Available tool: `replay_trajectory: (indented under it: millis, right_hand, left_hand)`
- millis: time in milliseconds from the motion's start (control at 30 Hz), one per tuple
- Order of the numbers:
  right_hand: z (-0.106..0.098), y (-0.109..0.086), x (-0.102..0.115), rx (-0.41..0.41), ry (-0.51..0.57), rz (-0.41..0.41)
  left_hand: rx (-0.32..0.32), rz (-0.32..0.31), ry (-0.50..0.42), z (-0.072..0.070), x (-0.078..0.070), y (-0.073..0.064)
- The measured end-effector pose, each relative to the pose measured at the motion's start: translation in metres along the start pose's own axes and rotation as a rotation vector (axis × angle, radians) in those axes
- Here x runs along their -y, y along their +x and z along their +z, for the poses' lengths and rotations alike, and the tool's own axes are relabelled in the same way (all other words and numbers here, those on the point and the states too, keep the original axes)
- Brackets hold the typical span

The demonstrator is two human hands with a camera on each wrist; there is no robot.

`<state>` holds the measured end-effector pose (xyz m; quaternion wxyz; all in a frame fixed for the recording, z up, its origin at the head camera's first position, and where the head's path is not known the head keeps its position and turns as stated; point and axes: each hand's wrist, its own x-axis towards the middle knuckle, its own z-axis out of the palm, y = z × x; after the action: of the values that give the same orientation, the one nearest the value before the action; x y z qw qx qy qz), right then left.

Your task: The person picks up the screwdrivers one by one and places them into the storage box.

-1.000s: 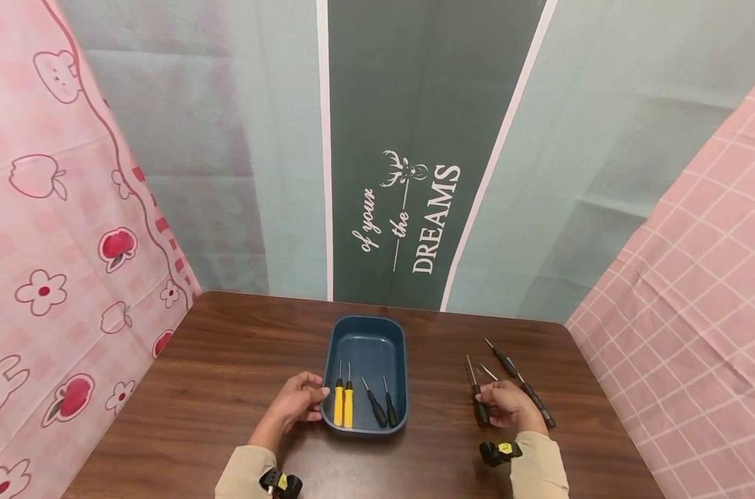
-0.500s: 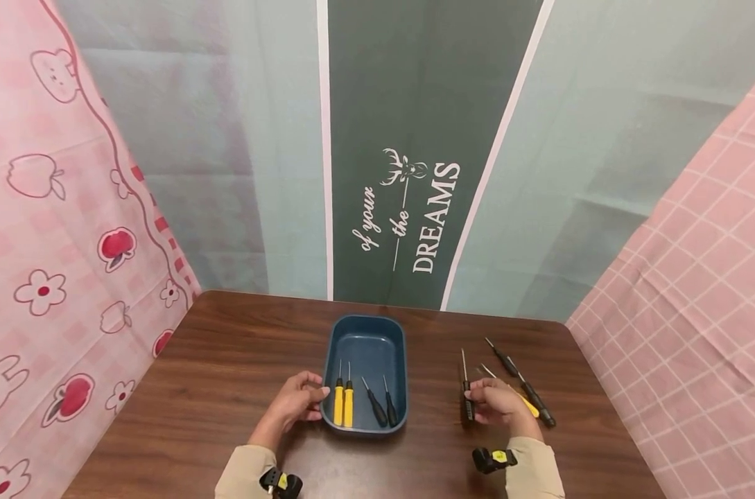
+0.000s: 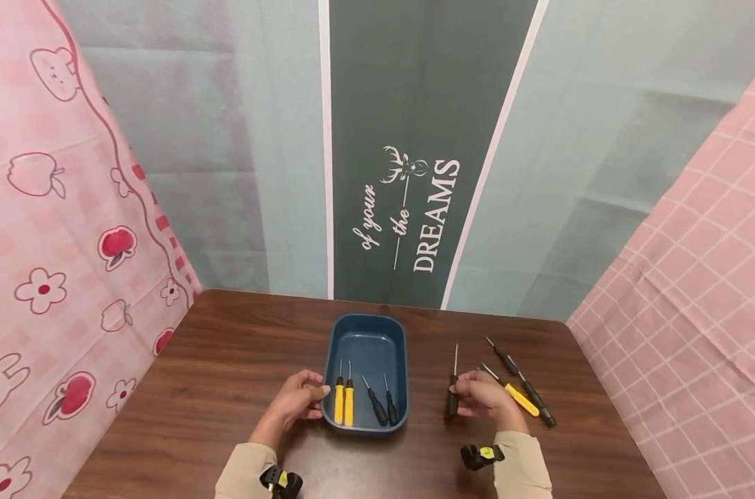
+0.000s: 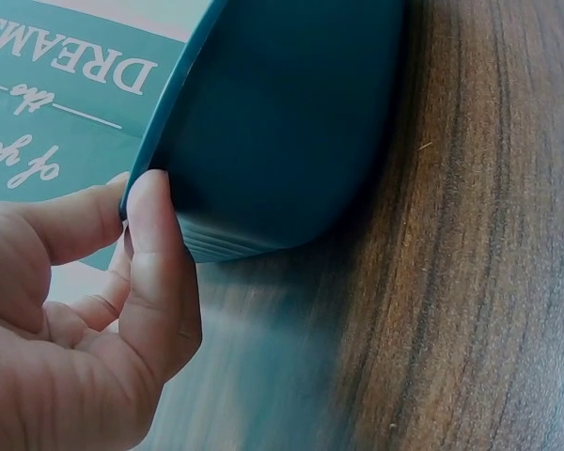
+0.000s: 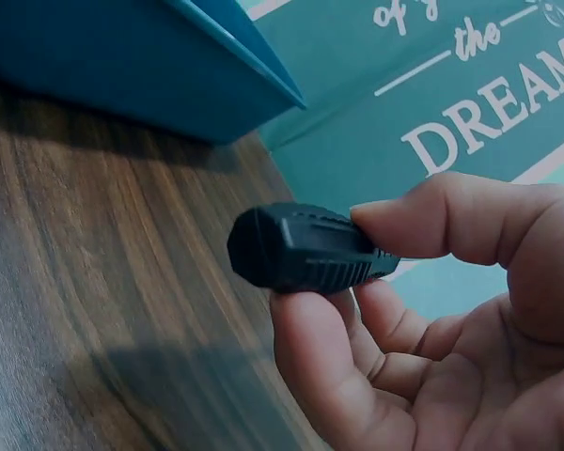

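Observation:
My right hand (image 3: 484, 398) pinches the black ribbed handle of a screwdriver (image 5: 305, 249) between thumb and fingers, its shaft pointing to the back in the head view. A shadow falls on the wood below it in the right wrist view. My left hand (image 3: 294, 398) grips the left rim of a blue tray (image 3: 366, 433), thumb and fingers on either side of the wall in the left wrist view. Inside the tray lie two yellow-handled screwdrivers (image 3: 344, 403) at the left and two small black screwdrivers (image 3: 383, 409) at the right.
Right of my right hand, a yellow-handled screwdriver (image 3: 522, 400) and two dark screwdrivers (image 3: 535, 396) lie on the brown wooden table (image 3: 240, 346). Curtains with printed lettering (image 3: 436, 215) hang behind the table, and pink cloths (image 3: 695, 277) flank it.
My right hand has carried the black screwdriver left toward the tray, uncovering the yellow-handled screwdriver on the table. My left hand has stayed at the tray's rim.

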<state>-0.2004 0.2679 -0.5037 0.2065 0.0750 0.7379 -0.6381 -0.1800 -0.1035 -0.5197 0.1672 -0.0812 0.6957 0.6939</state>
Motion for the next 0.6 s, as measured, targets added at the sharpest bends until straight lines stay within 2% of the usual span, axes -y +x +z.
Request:
replay_trajectory:
  millis: [400,600]
  right_hand:
    - [0.026,0.004,0.014,-0.01,-0.068,-0.012]
    - [0.037,0.006,0.024,0.042,-0.085,-0.036]
  left_hand:
    - [-0.009,-0.014,0.006,0.002,-0.001,0.0]
    - [-0.017,-0.014,0.006,0.001,-0.001,0.0]
